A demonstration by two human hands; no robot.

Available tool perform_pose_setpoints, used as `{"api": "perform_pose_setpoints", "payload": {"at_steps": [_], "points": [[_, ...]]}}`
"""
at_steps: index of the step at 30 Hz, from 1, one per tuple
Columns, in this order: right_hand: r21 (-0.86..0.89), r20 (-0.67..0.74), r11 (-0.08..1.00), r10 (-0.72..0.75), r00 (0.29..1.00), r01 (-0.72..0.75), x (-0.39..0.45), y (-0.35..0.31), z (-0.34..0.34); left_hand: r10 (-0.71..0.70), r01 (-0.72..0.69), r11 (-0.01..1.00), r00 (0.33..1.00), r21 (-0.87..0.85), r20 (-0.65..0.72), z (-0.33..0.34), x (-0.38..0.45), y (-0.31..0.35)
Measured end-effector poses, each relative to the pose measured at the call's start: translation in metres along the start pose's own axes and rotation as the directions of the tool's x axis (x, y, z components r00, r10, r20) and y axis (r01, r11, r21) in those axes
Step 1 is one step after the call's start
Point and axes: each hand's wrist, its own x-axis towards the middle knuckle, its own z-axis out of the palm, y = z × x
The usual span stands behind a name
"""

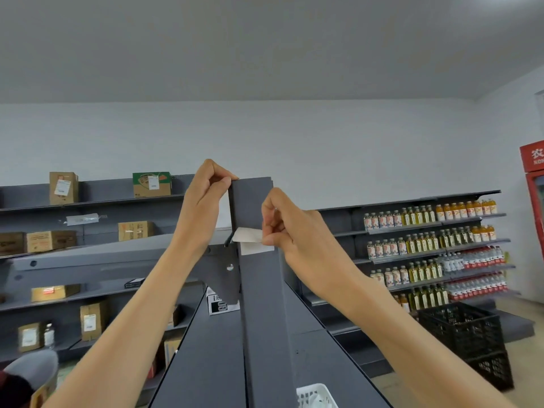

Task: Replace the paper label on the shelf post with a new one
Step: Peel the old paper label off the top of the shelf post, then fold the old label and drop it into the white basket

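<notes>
A dark grey shelf post (259, 290) rises in the middle of the view. A white paper label (248, 235) sits on its front face, its upper part peeled away and folded to the left, its lower part (256, 248) still flat on the post. My right hand (282, 228) pinches the label's right edge between thumb and fingers. At the post's top left corner my left hand (206, 198) grips the post, thumb on the front face.
Grey shelves (97, 201) with cardboard boxes (63, 188) line the left wall. Shelves of bottles (429, 240) stand at the right, with black crates (465, 340) on the floor and a red fridge (534, 184) at the far right. A white basket (316, 396) lies below.
</notes>
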Motion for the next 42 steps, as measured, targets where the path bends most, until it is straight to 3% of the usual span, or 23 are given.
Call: {"api": "perform_pose_setpoints", "payload": {"at_steps": [6, 11, 15, 18, 26, 34, 39, 42], "points": [[0.062, 0.085, 0.998, 0.012, 0.996, -0.017, -0.022, -0.004, -0.013, -0.065, 0.063, 0.997, 0.996, -0.033, -0.06, 0.006, -0.006, 0.008], [0.203, 0.065, 0.978, 0.023, 0.998, -0.036, -0.03, -0.011, -0.029, -0.046, 0.044, 0.988, 0.999, 0.151, 0.013, 0.0, -0.032, 0.02], [0.293, -0.081, 0.956, 0.042, 0.996, -0.017, -0.024, -0.017, -0.045, 0.043, -0.042, 0.999, 0.999, 0.035, -0.029, 0.011, -0.087, 0.043], [0.311, -0.075, 0.95, 0.048, 0.996, -0.022, -0.028, -0.021, -0.052, 0.046, -0.048, 0.997, 0.998, -0.055, -0.047, 0.025, -0.127, 0.072], [0.284, 0.027, 0.958, 0.039, 0.999, -0.045, -0.053, -0.018, -0.059, -0.114, 0.115, 0.992, 0.993, 0.046, -0.041, 0.036, -0.158, 0.095], [0.254, 0.076, 0.962, 0.081, 0.994, -0.098, -0.083, -0.001, -0.064, -0.229, 0.229, 0.974, 0.973, -0.005, -0.039, 0.045, -0.174, 0.105], [0.466, 0.198, 0.86, 0.129, 0.972, -0.209, -0.1, 0.011, -0.065, -0.27, 0.269, 0.961, 0.963, -0.058, -0.004, 0.054, -0.177, 0.108], [0.525, 0.142, 0.827, 0.145, 0.979, -0.199, -0.104, 0.016, -0.063, -0.285, 0.286, 0.956, 0.958, -0.07, 0.019, 0.057, -0.18, 0.11]]}}
